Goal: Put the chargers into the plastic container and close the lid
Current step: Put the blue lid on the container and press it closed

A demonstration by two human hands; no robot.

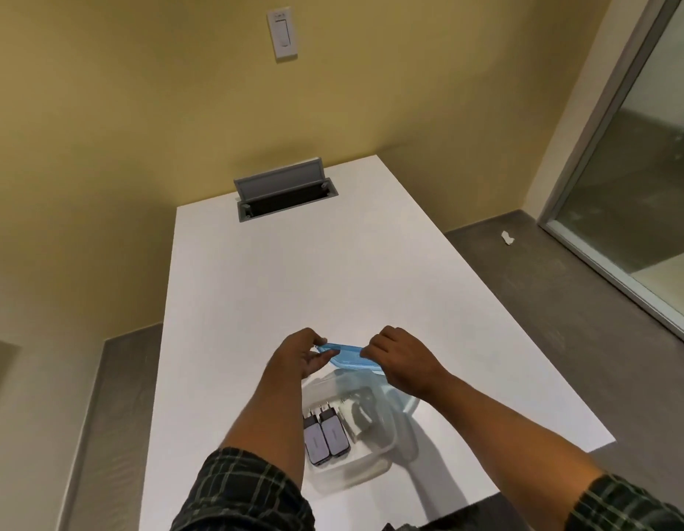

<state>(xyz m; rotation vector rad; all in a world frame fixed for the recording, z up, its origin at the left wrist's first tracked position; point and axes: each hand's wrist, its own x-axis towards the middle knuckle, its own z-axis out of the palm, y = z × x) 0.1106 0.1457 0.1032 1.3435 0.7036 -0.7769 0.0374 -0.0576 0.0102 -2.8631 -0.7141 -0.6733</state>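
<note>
A clear plastic container (pixel 355 479) sits on the white table (pixel 294 281) near its front edge. Inside it lie two grey-and-black chargers (pixel 327 435) side by side, prongs pointing away from me, and a white charger (pixel 361 417) to their right. A blue translucent lid (pixel 350 356) hangs tilted above the container's far rim. My left hand (pixel 302 356) pinches the lid's left end and my right hand (pixel 403 362) grips its right end. Part of the lid is hidden behind my right hand.
An open grey cable hatch (pixel 283 193) is set into the table's far end, its flap raised. The table's right edge drops to a grey floor with a white scrap (pixel 507 237). A glass door (pixel 639 166) stands at right; a wall switch (pixel 282 32) is above.
</note>
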